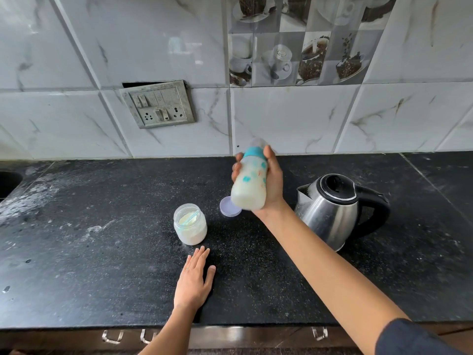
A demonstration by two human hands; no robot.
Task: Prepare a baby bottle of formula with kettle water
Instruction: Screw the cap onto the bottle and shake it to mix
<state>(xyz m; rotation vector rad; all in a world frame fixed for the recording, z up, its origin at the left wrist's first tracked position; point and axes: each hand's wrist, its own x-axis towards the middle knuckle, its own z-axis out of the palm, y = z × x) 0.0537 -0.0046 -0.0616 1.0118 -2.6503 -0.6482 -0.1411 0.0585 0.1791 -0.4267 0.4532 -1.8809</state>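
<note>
the baby bottle [250, 183] is up in the air above the black counter [102, 252], tilted so its teal collar and clear teat point away toward the wall, and it is filled with a milky white liquid. the right hand [271, 180] grasps it, fingers and thumb wrapped round the body just below the collar, the arm reaching in from the lower right. a little below and behind the bottle a pale lilac lid [228, 207] lies flat on the counter. to its left stands the open formula jar [190, 224], upright, holding white powder with a light blue scoop [190, 218] resting inside. the left hand [195, 278] lies palm down on the counter just in front of the jar, fingers straight and relaxed, holding nothing, with a ring on one finger. the steel kettle [335, 208] sits to the right of the bottle, lid closed, black handle turned to the right. a switch panel [157, 105] is set in the marble-look tiled wall behind.
</note>
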